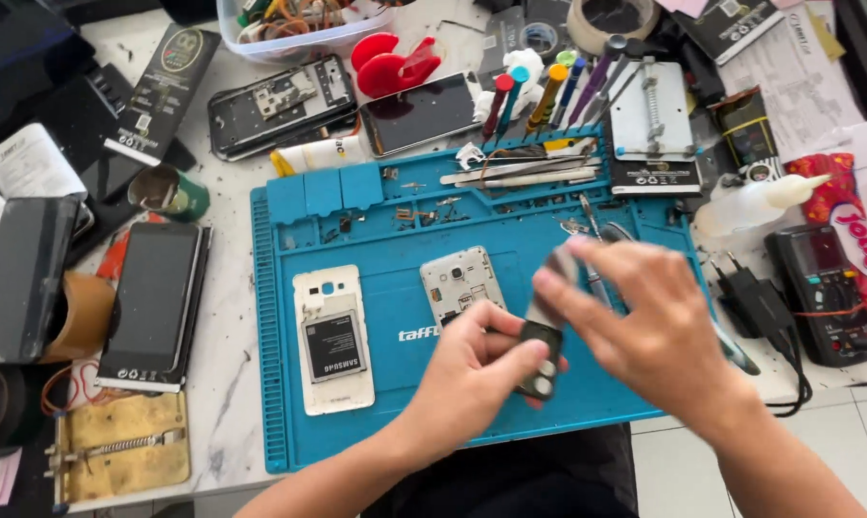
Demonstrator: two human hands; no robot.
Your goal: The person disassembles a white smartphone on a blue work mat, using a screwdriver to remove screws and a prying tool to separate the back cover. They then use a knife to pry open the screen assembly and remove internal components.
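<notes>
My left hand [472, 369] grips a small dark narrow part [541, 357] with two oval openings, held over the front of the blue repair mat [395, 422]. My right hand [635, 326] pinches the upper, lighter end of the same part [551, 278]; the hand is motion-blurred. On the mat behind my hands lies an opened phone body [460, 283] with its circuit board showing. To the left lies a white phone back with a battery [332, 341] on it.
A dark phone [153, 305] lies left of the mat, a brass clamp jig [121, 451] below it. Screwdrivers [548, 91], tweezers, another phone [419, 112] and a metal holder [652, 115] stand behind. A squeeze bottle [755, 203], charger [755, 297] and multimeter [822, 288] sit right.
</notes>
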